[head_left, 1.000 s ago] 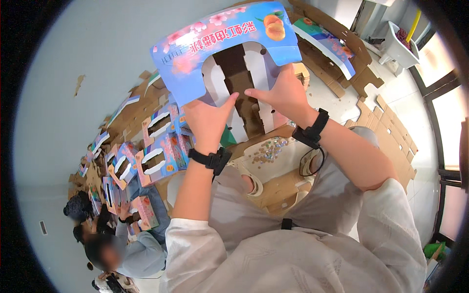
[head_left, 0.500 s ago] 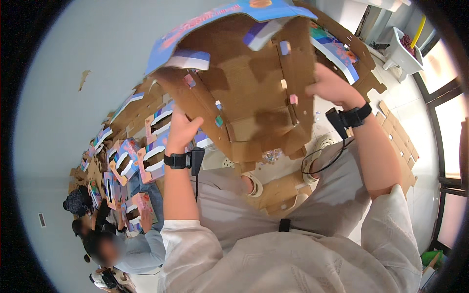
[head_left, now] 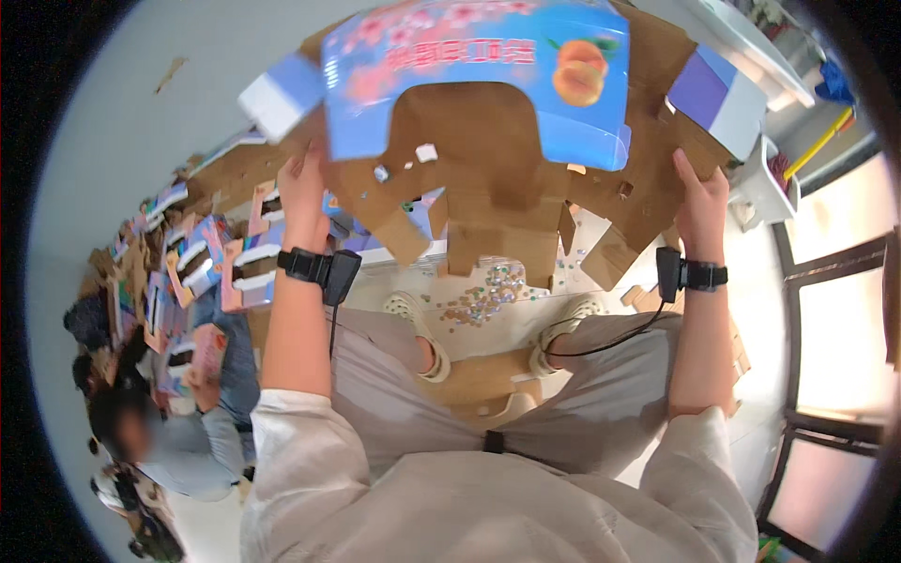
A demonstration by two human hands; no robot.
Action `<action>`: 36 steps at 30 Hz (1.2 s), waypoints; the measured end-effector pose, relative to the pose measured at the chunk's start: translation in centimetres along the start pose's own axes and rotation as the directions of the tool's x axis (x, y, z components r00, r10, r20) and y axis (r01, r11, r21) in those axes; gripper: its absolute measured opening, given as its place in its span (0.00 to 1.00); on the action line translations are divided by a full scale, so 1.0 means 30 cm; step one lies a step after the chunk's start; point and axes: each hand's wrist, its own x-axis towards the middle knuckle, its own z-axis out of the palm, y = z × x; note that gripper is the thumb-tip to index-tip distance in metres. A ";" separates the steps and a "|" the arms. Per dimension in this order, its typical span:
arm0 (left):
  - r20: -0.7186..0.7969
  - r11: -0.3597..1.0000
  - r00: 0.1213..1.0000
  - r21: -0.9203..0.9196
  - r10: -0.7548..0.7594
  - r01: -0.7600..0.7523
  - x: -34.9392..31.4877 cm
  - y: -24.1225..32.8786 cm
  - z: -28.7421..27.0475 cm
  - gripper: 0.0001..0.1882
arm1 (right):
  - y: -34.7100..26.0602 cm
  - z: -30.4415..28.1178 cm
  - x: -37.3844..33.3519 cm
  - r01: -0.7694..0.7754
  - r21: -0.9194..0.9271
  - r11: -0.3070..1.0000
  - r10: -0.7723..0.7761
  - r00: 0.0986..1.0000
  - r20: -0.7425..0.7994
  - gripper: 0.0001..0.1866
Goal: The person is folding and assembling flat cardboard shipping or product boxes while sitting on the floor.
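A large cardboard box (head_left: 507, 211), partly unfolded with brown inner sides showing, is held up in front of me. Its blue front panel (head_left: 591, 113) has pink blossoms, a peach picture and a wide cut-out. White-and-purple flaps stick out at both sides. My left hand (head_left: 305, 192) is closed on the left edge of the box, fingers bent. On the opposite side, my right hand (head_left: 704, 206) grips the lower edge of the brown panel, thumb raised against it. Both wrists wear black straps with a small device.
Small round scraps (head_left: 497, 289) lie scattered on the pale floor between my shoes. Several printed boxes (head_left: 249, 272) stand along the left, where a person in a light sleeve (head_left: 197, 460) handles one. A white tub (head_left: 770, 188) with a yellow handle stands far right, near framed panes.
The box has opened out wider, and its blue front panel has tipped down into view. My left hand has moved left and my right hand right, so they are farther apart.
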 end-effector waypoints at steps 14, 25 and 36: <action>0.285 0.934 0.895 -0.002 0.342 -0.357 -0.187 0.097 0.158 0.14 | -0.075 0.125 -0.059 0.193 0.125 0.973 -0.172 0.972 -0.160 0.22; 0.575 0.339 0.801 -0.729 -0.168 0.594 -0.028 0.081 -0.003 0.35 | 0.030 0.374 -0.223 0.708 -0.455 0.540 -0.291 0.664 0.689 0.32; 0.202 0.790 0.802 -0.156 -0.563 0.593 0.196 -0.245 -0.313 0.14 | 0.357 0.488 -0.360 0.731 -0.444 0.518 0.069 0.482 0.873 0.27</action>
